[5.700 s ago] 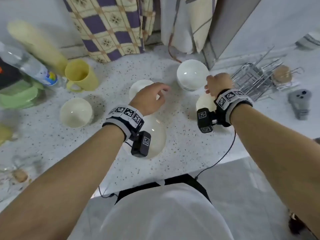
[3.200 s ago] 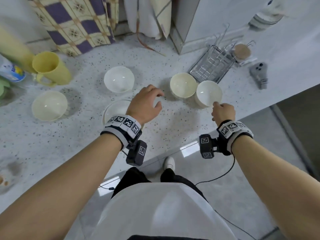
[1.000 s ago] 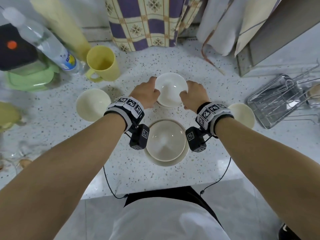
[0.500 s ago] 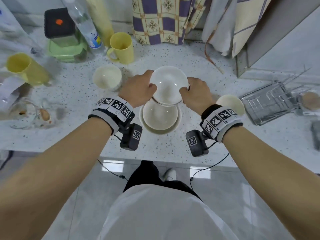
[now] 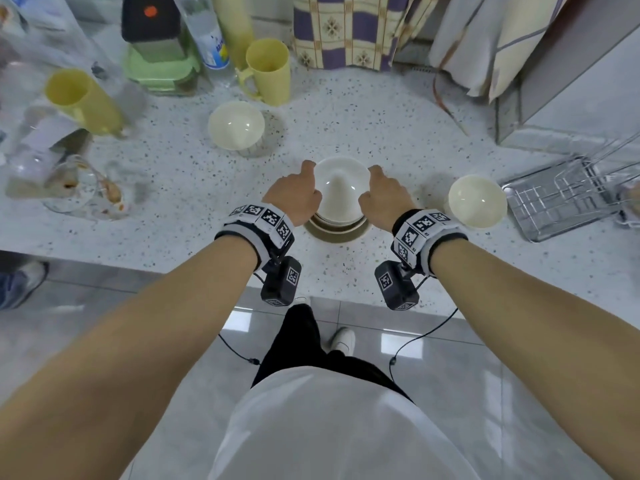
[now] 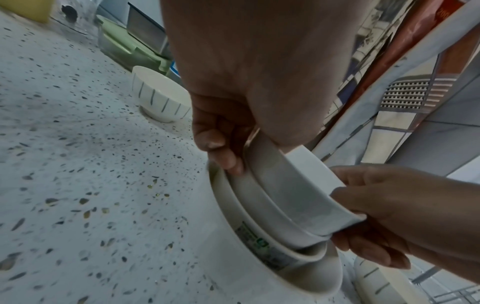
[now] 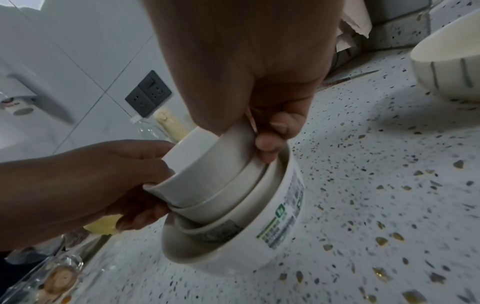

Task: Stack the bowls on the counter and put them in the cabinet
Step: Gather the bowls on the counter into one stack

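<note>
A white bowl (image 5: 341, 183) sits on top of a stack of nested bowls, inside a large labelled bowl (image 5: 335, 231) near the counter's front edge. My left hand (image 5: 300, 194) grips the top bowl's left rim and my right hand (image 5: 379, 192) grips its right rim. In the left wrist view my fingers (image 6: 221, 153) curl under the top bowl (image 6: 298, 191), which tilts slightly in the labelled bowl (image 6: 249, 253). The right wrist view shows my right fingers (image 7: 270, 144) on the same bowl (image 7: 205, 166). Two loose cream bowls stand apart, one back left (image 5: 236, 128) and one right (image 5: 477, 201).
Two yellow mugs (image 5: 268, 69) (image 5: 83, 100), a green container (image 5: 161, 65) and a water bottle (image 5: 207, 32) crowd the back left. A wire rack (image 5: 568, 194) lies at the right. A glass dish (image 5: 74, 187) sits at the left. A checked cloth (image 5: 349, 29) hangs behind.
Both hands have lowered the white bowl from above the stack down into it. The view has pulled back from the counter.
</note>
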### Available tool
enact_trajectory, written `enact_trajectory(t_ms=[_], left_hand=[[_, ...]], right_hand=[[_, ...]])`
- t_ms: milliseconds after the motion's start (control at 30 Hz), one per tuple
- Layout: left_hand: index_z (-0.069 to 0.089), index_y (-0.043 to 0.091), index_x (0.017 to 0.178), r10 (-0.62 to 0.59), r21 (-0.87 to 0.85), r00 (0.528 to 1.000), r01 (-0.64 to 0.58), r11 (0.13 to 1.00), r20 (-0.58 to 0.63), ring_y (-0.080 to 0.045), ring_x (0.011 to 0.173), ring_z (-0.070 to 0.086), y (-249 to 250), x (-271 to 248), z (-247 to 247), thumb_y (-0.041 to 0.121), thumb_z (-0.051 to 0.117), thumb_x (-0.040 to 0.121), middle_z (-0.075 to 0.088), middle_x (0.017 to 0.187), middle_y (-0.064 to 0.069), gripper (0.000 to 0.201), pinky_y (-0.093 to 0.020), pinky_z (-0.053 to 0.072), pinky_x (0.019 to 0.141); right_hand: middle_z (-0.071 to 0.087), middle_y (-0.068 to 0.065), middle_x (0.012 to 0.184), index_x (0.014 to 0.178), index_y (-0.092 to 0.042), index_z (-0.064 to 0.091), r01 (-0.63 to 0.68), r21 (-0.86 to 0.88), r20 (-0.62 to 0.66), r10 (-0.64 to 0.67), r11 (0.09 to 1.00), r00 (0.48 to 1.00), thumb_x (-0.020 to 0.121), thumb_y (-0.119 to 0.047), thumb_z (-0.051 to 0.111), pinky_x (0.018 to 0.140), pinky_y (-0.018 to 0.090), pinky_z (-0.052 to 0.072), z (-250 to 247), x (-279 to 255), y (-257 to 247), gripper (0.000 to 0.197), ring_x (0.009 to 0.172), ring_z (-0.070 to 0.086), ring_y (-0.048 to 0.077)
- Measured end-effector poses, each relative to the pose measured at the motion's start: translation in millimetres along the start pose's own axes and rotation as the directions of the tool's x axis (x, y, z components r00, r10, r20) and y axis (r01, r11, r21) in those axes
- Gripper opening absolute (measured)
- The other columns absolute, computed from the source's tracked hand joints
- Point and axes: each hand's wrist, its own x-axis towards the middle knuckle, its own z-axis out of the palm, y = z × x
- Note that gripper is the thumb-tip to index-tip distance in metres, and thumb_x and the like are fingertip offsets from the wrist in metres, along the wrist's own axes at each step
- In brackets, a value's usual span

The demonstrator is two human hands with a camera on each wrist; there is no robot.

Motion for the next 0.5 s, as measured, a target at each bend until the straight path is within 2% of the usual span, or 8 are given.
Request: enact_trajectory(t_ms=[233, 400, 500], left_hand=[[0.027, 0.006, 0.141, -0.044, 0.035, 0.999, 0.043, 0.998, 0.029, -0.029, 0.073, 0.053, -0.3, 2.7, 6.7, 0.017, 0.038, 0.100, 0.057, 0.089, -0.015, 0.045, -0.036, 0.038, 0.061], [0.025, 0.007, 0.143, -0.072, 0.020, 0.997, 0.071, 0.997, 0.027, -0.018, 0.059, 0.046, -0.6, 2.5, 10.8, 0.017, 0.039, 0.099, 0.047, 0.071, -0.004, 0.047, -0.033, 0.036, 0.055], [0.027, 0.009, 0.142, -0.086, 0.003, 0.996, 0.086, 0.996, 0.015, -0.021, 0.062, 0.050, -0.5, 1.2, 13.1, 0.017, 0.041, 0.098, 0.048, 0.072, -0.004, 0.047, -0.034, 0.038, 0.057]], right_hand=[[0.057, 0.009, 0.083, 0.131, -0.011, 0.033, -0.022, -0.061, 0.008, 0.022, 0.998, 1.000, 0.088, -0.014, 0.040, 0.066, 0.035, 0.043, 7.3, 0.8, -1.8, 0.045, 0.073, 0.056, 0.031], [0.053, 0.003, 0.070, 0.132, -0.015, 0.030, -0.025, -0.164, -0.002, 0.025, 0.986, 1.000, 0.088, -0.013, 0.039, 0.069, 0.036, 0.039, 12.5, -1.1, -3.5, 0.045, 0.066, 0.052, 0.027], [0.052, 0.003, 0.071, 0.132, -0.015, 0.030, -0.041, -0.150, -0.016, 0.038, 0.988, 0.999, 0.088, -0.011, 0.038, 0.071, 0.036, 0.038, 14.0, 0.1, -4.4, 0.045, 0.069, 0.053, 0.029]])
